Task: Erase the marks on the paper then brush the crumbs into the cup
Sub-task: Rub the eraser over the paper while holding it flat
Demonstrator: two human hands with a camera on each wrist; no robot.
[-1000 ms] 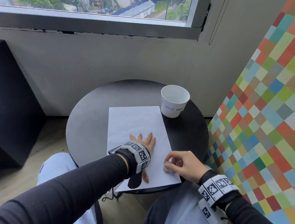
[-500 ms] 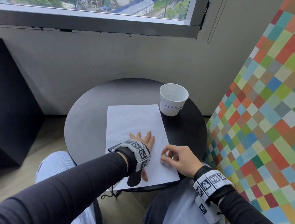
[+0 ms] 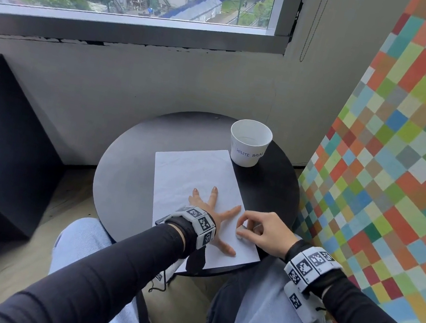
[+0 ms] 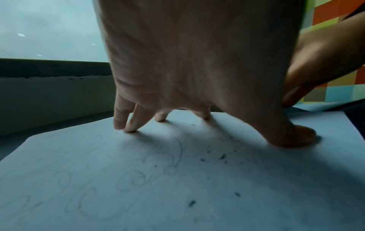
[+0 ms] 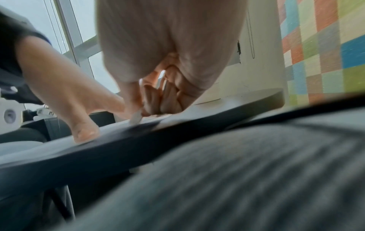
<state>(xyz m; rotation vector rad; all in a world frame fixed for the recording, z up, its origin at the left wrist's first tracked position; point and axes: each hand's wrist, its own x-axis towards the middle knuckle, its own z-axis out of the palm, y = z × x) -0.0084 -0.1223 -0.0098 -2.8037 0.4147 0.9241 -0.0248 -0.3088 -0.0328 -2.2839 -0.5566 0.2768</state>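
Since half a second ago, the left hand has spread its fingers wider on the paper, and the right hand has slid a little nearer to it.

Nearest, at 6 o'clock on the round black table, the paper's near end sticks out past the table edge over the lap. It is thin, light and floppy, so it would slide or wrinkle if rubbed with nothing holding it. Pressing flat on top is the good way to hold it, not pinching a corner.

At about 5 o'clock, the right hand has its fingers curled and pinches a small white eraser against the paper's right edge. The eraser looks small and rubbery, best held low, close to the rubbing end.

Just left of it, the left hand lies open, fingertips and thumb pushing down. Under the palm are faint pencil loops and dark crumbs. The crumbs are tiny and loose, so I think a hard swipe would scatter them; a soft sweep is safer.

Far off, at 1 o'clock, stands the white paper cup, just touching the paper's far corner. It looks light and easy to tip, so hold its side when brushing.
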